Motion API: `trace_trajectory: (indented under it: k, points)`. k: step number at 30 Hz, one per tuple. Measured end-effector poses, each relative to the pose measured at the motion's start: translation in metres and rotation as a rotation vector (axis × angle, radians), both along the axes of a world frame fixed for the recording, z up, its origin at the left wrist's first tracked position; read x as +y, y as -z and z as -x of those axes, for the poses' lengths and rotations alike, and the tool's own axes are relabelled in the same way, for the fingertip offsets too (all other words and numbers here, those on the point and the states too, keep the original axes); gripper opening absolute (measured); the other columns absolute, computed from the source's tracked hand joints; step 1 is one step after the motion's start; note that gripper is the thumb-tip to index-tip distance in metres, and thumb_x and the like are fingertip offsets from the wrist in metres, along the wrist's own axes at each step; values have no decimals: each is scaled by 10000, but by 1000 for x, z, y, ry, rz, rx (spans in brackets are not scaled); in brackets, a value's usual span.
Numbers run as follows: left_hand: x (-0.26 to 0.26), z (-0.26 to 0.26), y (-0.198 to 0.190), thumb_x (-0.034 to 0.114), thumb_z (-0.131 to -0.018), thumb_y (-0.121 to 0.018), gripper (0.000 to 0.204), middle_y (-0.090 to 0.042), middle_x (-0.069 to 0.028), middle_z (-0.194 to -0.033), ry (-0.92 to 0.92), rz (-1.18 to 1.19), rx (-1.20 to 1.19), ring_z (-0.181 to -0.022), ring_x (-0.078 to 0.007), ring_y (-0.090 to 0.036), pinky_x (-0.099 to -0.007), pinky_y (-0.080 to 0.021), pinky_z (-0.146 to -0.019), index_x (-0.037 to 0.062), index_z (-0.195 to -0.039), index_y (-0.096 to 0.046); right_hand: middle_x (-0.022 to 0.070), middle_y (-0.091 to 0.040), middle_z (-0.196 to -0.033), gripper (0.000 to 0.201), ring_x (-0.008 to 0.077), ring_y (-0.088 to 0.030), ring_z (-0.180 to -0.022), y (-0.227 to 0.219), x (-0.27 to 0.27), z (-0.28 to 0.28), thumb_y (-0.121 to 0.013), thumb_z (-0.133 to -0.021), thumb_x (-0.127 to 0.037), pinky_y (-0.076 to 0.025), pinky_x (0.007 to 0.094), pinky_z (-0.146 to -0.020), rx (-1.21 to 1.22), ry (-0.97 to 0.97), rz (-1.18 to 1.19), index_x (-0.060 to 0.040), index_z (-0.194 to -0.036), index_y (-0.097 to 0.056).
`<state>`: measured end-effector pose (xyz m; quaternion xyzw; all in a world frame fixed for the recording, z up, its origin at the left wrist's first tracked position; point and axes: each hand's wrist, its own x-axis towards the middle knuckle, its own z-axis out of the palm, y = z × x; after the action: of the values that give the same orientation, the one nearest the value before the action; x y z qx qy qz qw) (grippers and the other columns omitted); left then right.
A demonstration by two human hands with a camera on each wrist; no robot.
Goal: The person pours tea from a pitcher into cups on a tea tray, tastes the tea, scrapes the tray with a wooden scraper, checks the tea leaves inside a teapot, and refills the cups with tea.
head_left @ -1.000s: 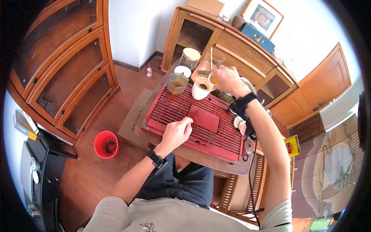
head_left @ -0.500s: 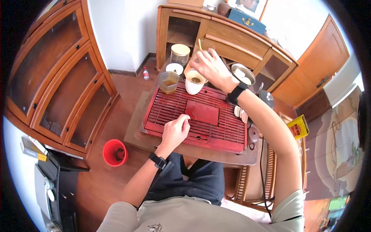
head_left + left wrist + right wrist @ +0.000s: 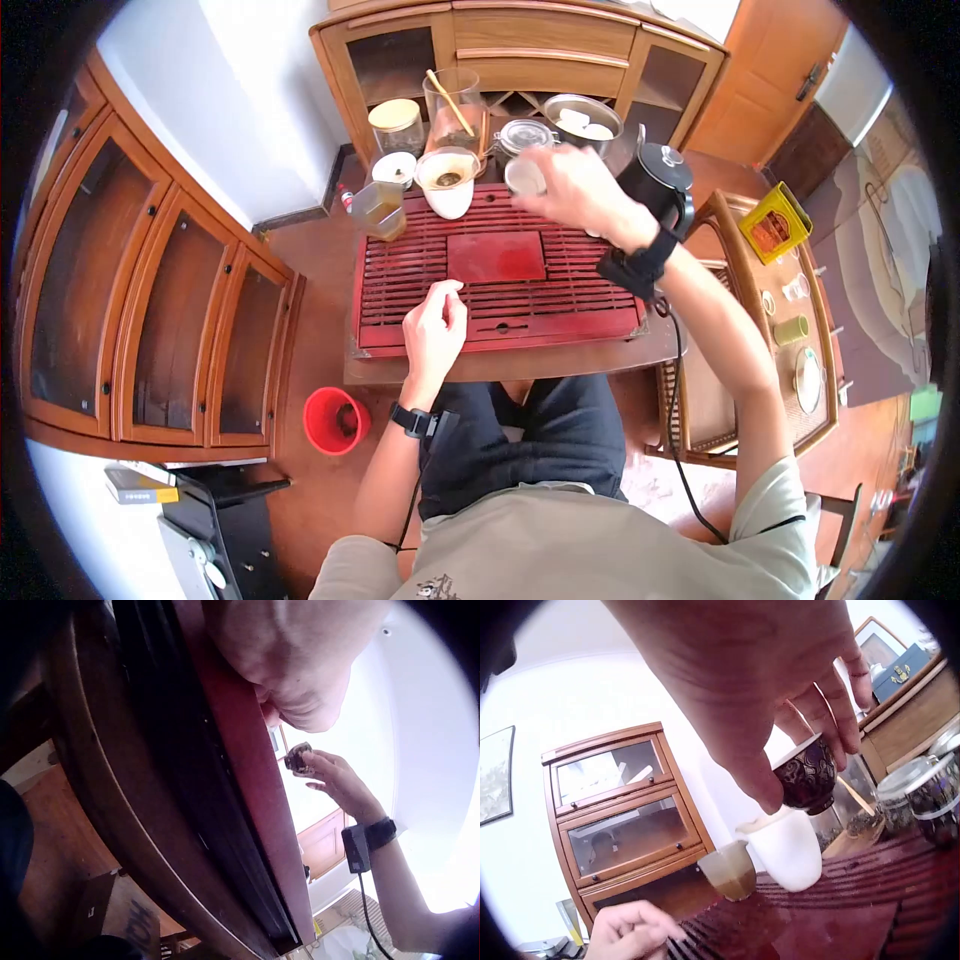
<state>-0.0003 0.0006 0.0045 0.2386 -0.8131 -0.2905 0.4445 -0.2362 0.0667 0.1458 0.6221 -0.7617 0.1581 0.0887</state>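
Observation:
My right hand [image 3: 590,200] pinches the rim of a small teacup [image 3: 808,774], dark and swirl-patterned outside with a pale inside, between thumb and fingers. It is raised above the back right part of the slatted red tea tray [image 3: 500,333]. To its left stands a white pot [image 3: 447,200] with a strainer holding dark leaves in its mouth. Beside that is a clear faceted pitcher [image 3: 379,212] with brown liquid. My left hand [image 3: 434,335] rests at the front of the tray, its fingers loosely curled and nothing visible in them.
Behind the tray are a wooden-lidded jar [image 3: 396,127], a tall glass [image 3: 452,105] with a stick, a clamp-lid jar [image 3: 523,136] and a metal bowl [image 3: 583,120]. A black kettle [image 3: 655,180] stands right. A red bin [image 3: 336,421] is on the floor.
My right hand has moved the teacup rightward, away from the strainer on the white pot. The head view has turned. My left hand keeps its place at the tray's front.

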Motion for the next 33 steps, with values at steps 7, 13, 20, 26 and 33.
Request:
trace_trajectory:
  k: [7, 13, 20, 26, 33]
  points:
    - [0, -2, -1, 21, -871, -593, 139, -573, -98, -610, 0, -23, -26, -486, -200, -563, -317, -445, -476, 68, -996, -634, 179, -670, -959, 545, 349, -650, -937, 83, 31, -20, -794, -721, -343, -520, 441, -830, -122, -63, -39, -29, -1106, -570]
    - [0, 0, -1, -5, -886, -562, 146, -574, -42, -663, 10, 22, 12, -495, -65, -464, -241, -361, -461, 40, -996, -647, 181, -652, -1001, 654, 343, -640, -962, 84, 39, -22, -782, -738, -382, -512, 442, -851, -139, -48, 52, -19, -1208, -509]
    - [1, -2, -1, -8, -864, -570, 166, -632, -93, -709, 19, -30, -26, -507, -166, -573, -295, -445, -485, 49, -1006, -635, 177, -611, -1036, 496, 359, -600, -1020, 51, 36, 24, -700, -831, -387, -498, 466, -848, -97, 134, 274, -24, -1138, -561]
    - [0, -2, 1, -7, -865, -569, 171, -628, -89, -699, -2, -43, -53, -507, -164, -570, -292, -444, -486, 52, -1008, -639, 192, -617, -1122, 592, 376, -602, -1079, 52, 12, 61, -727, -777, -422, -481, 539, -856, -100, 229, -49, -31, -1179, -536]
    - [-1, -1, 2, 18, -877, -575, 134, -572, -106, -617, 1, -22, -12, -455, -180, -530, -318, -409, -452, 60, -987, -640, 152, -672, -1054, 550, 331, -632, -1051, 59, 7, 66, -742, -767, -368, -486, 515, -876, -110, 201, -61, -47, -1175, -560]
